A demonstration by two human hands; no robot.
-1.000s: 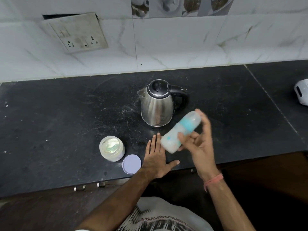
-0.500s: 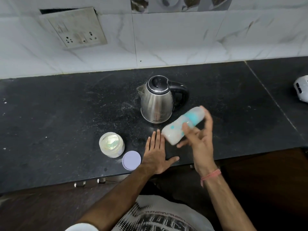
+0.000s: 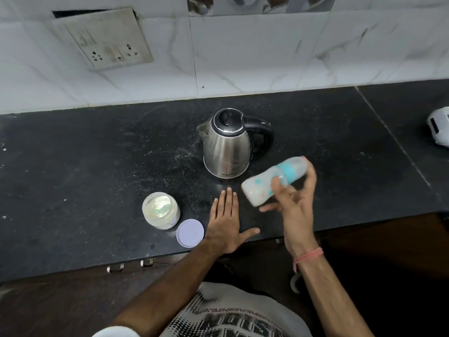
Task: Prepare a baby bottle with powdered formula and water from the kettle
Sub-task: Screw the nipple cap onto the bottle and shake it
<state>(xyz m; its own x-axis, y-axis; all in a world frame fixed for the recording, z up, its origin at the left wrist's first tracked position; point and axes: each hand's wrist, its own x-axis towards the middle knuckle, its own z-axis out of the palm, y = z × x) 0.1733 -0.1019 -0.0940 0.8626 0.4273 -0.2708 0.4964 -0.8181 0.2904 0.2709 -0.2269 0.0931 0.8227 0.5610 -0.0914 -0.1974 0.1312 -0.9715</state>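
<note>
My right hand [image 3: 295, 205] grips a baby bottle [image 3: 262, 188] with a turquoise collar and clear cap, held tilted above the counter, cap end up to the right; the bottle looks motion-blurred. A steel kettle [image 3: 227, 149] with a black lid and handle stands just behind and left of it. My left hand [image 3: 224, 224] lies flat on the black counter [image 3: 85, 171], fingers straight, holding nothing. Left of that hand stands an open jar of pale formula powder [image 3: 160, 209], with its lilac lid [image 3: 190, 232] lying flat beside it.
A white object [image 3: 439, 128] sits at the counter's right edge. A switch and socket plate [image 3: 104, 42] hangs on the tiled wall behind. Drawer handles [image 3: 131, 265] show under the counter's front edge.
The bottle in my right hand has shifted slightly between frames, as in a shaking motion. My left hand stayed flat on the counter. The view shifted a little.
</note>
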